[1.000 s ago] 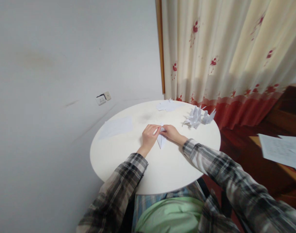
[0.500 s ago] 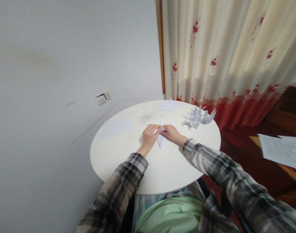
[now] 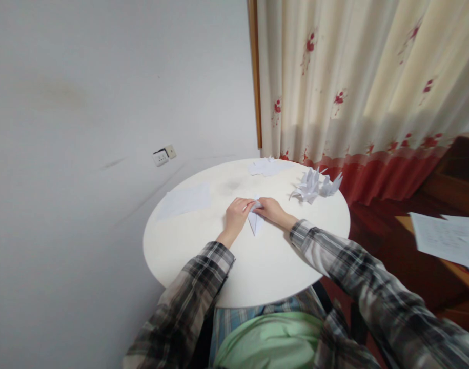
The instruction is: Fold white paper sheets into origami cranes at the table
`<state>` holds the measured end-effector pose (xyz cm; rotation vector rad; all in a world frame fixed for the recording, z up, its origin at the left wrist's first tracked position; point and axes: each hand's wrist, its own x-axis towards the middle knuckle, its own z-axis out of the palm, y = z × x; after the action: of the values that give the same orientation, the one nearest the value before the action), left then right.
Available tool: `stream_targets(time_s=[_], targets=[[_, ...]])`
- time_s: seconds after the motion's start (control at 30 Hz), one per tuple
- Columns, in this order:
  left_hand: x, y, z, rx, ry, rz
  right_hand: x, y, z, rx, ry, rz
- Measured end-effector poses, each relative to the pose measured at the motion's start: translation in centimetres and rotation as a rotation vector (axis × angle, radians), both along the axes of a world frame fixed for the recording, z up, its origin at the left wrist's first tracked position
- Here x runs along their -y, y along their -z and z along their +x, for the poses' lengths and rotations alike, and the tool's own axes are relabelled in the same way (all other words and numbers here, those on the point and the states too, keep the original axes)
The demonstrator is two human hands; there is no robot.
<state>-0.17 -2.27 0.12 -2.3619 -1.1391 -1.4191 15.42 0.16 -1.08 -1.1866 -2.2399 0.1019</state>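
Note:
A small folded white paper (image 3: 255,223) lies near the middle of the round white table (image 3: 188,251), its pointed end toward me. My left hand (image 3: 236,211) comes from the left, its fingertips closed on the paper's upper part. From the right, my right hand (image 3: 271,209) pinches the same part, so the fingertips of both hands nearly meet. The fingers partly cover the upper folds.
Flat white paper sheets (image 3: 185,200) lie at the table's left. Smaller paper pieces (image 3: 268,166) sit at the back, and a cluster of folded paper shapes (image 3: 308,186) at the back right. Printed sheets (image 3: 442,238) rest on a wooden surface farther right.
The fingers of my left hand have shifted slightly at the paper's upper part, showing a bit more of the fold. My right hand stays nearly in place.

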Motion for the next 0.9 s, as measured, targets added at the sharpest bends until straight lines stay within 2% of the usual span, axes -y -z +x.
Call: stream_targets(time_s=[0.63, 0.9], targets=[[-0.39, 0.18, -0.36, -0.013, -0.080, -0.236, -0.27, 0.27, 0.06, -0.010, -0.030, 0.012], [-0.49, 0.17, -0.48, -0.135, -0.157, -0.386, -0.31, 0.26, 0.03, -0.007, -0.022, 0.021]])
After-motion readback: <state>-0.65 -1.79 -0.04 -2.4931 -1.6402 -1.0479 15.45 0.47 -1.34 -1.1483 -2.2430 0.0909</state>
